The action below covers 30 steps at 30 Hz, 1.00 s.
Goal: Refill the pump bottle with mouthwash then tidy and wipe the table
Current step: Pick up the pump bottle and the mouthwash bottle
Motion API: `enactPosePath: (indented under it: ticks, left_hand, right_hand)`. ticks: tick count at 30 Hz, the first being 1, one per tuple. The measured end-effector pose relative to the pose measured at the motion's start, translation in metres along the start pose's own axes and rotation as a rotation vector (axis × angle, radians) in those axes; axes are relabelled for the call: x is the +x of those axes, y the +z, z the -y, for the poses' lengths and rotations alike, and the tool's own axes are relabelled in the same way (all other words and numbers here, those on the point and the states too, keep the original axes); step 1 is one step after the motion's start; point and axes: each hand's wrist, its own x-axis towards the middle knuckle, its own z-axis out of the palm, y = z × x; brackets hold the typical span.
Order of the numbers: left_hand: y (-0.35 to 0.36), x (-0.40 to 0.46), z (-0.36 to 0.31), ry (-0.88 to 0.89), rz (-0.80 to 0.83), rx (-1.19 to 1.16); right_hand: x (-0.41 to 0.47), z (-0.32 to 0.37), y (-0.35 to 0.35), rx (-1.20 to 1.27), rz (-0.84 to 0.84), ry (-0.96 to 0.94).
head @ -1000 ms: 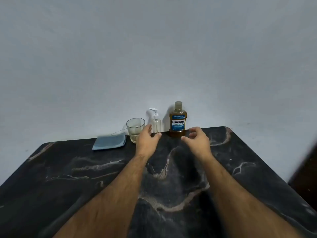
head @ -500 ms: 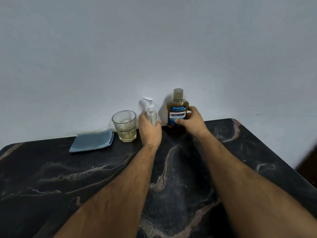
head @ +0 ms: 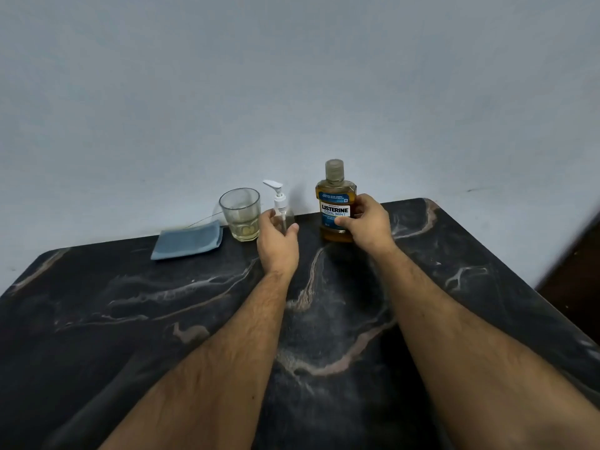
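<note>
Head view shows both task bottles at the far edge of the dark marbled counter (head: pixel 194 319), just above the frame's centre and close to the pale wall. The pump bottle (head: pixel 281 212), small, clear and apparently nearly empty, stands upright with its white pump head on; the left hand (head: pixel 277 243) wraps its lower body, fingers curled round it and thumb at the right side. Right of it, a little apart, the amber mouthwash bottle (head: pixel 335 203) stands upright with its cap on, and the right hand (head: pixel 368 227) grips it from the right, thumb across the blue label and fingers curled behind. Both forearms run up from the bottom corners of the frame, stretched well forward. Risks, as I judge them: the light pump bottle could tip or slip as it is drawn back, and the glass (head: pixel 242 214) just left of the left hand, holding a little pale liquid, could be knocked by the knuckles and spill toward the folded blue cloth (head: pixel 188 241) lying left of it. Later, the pump bottle's narrow neck may make pouring messy unless it is steadied.
</note>
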Motion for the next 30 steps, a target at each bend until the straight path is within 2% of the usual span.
enactPosePath:
  ticks: [5,17,30]
  left_hand:
    - [-0.049,-0.060,-0.007,0.000,0.010,-0.006]
    - [-0.142,-0.193,-0.016,0.023,0.154,-0.011]
    - [-0.172,-0.239,0.001,0.018,0.180,-0.021]
  right_hand:
    - [-0.075,0.014,-0.026,0.003,-0.003,0.008]
    - [-0.240,0.031,-0.077,0.071,-0.054,-0.042]
    - [-0.295,0.006,-0.081,-0.019,-0.099,0.001]
